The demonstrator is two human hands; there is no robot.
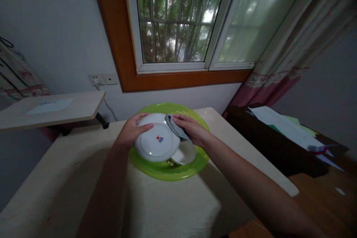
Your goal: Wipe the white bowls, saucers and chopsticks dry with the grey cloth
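Observation:
A white plate (153, 145) with a small red and blue mark on its underside is held over a green basin (178, 174). My left hand (134, 130) grips its left rim, thumb on the underside. Pinched in my right hand (192, 128) is a grey cloth (178, 131), which lies against the plate's right rim. Below, inside the basin, rests another white dish (185, 153), partly covered by the held plate. Beside that dish sits a small yellowish piece (170, 162) whose kind I cannot make out.
The basin stands on a light wooden table (167, 208). A raised shelf (83, 108) with a paper label is at the left. Behind are a wall socket (103, 79) with a cord and a window (178, 18). Papers (287, 126) lie on dark furniture at the right, below a curtain (284, 52).

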